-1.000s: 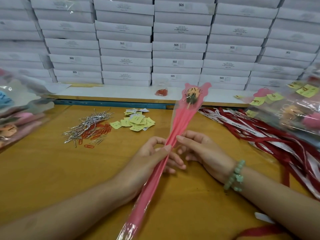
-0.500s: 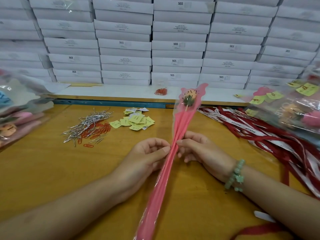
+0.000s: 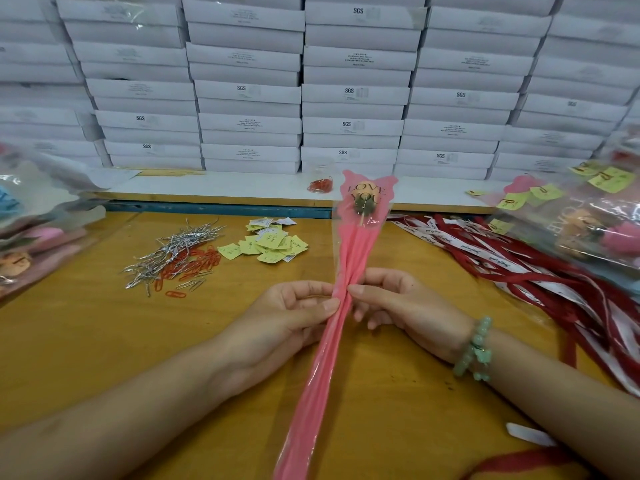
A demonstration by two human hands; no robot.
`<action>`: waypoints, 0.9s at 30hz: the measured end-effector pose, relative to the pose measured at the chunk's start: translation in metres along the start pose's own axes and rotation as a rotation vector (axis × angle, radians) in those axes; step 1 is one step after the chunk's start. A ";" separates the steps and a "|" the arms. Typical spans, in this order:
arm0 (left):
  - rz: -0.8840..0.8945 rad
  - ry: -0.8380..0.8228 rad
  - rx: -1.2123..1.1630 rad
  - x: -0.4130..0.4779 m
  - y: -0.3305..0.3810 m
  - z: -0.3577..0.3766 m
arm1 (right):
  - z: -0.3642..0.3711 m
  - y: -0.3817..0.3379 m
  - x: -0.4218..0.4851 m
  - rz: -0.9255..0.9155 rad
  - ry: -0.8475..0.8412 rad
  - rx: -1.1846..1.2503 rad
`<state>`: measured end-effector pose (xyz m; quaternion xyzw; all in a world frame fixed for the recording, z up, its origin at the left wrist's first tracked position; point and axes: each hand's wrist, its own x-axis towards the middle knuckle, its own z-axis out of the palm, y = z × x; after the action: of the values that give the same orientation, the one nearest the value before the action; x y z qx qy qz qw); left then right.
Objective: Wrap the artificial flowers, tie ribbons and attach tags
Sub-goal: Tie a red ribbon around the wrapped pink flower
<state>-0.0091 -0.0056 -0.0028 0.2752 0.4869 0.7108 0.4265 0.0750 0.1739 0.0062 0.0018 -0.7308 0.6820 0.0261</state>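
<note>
A long pink wrapper sleeve [image 3: 325, 368] holds one artificial flower [image 3: 364, 199] with "LOVE YOU" printed over its head. It lies along the middle of the wooden table, head pointing away from me. My left hand [image 3: 287, 320] pinches the gathered sleeve from the left at its narrow waist. From the right, my right hand [image 3: 394, 303] pinches the same spot, with a green bead bracelet on that wrist. Yellow tags [image 3: 270, 240] lie in a heap beyond my left hand. Red and white ribbons [image 3: 540, 271] spread out on the right.
Silver twist ties and red paper clips [image 3: 176, 258] lie at the left middle. Wrapped flowers are piled at the left edge [image 3: 31, 233] and the right edge [image 3: 595, 216]. White boxes [image 3: 353, 91] are stacked along the back. More red clips [image 3: 320, 185] sit on the back ledge.
The sleeve has swung more upright and moved slightly right. Both hands closed in on its waist and gathered the wrapper tighter.
</note>
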 end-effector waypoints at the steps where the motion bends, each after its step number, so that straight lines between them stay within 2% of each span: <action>1: 0.004 0.012 -0.001 0.000 0.000 0.000 | -0.001 -0.001 0.000 0.003 -0.009 0.016; 8: 0.037 0.029 -0.028 -0.001 -0.001 0.001 | -0.006 0.000 -0.001 0.008 -0.062 0.090; 13: 0.035 -0.024 -0.035 -0.003 0.000 0.000 | -0.005 0.000 -0.003 -0.028 -0.090 0.027; 18: 0.036 -0.068 -0.010 -0.003 0.000 0.001 | -0.001 0.001 -0.003 -0.053 -0.035 -0.047; 27: 0.051 -0.120 0.077 -0.005 0.003 0.002 | 0.000 0.001 -0.004 -0.081 -0.052 -0.072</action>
<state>-0.0063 -0.0097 0.0005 0.3458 0.4802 0.6846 0.4257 0.0792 0.1738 0.0049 0.0484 -0.7546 0.6535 0.0347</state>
